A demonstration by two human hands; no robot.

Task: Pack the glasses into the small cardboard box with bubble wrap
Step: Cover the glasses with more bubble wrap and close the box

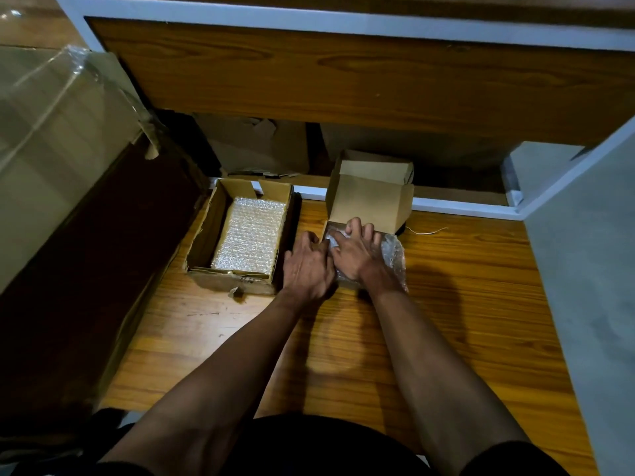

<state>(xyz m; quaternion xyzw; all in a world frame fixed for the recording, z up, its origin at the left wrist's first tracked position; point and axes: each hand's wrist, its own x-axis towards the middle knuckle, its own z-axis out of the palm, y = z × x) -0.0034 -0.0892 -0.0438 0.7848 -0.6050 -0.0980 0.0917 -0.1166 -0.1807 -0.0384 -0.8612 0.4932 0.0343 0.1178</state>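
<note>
A small cardboard box (369,201) stands on the wooden floor with its lid flap tilted up toward the back. Clear bubble wrap (393,254) bulges out of its open top, mostly under my hands. My right hand (357,252) lies flat on the wrap with fingers spread, pressing down on it. My left hand (307,266) is at the box's left edge, its fingers touching the wrap beside the right hand. The glasses are hidden; I cannot tell if they are inside the wrap.
A larger open cardboard box (206,231) to the left holds a stack of bubble wrap sheets (251,235). A wood-panelled bench (343,73) with a white frame spans the back, cardboard scraps (257,142) beneath it. A big plastic-covered carton (51,149) stands at the left, a grey wall (591,269) at the right.
</note>
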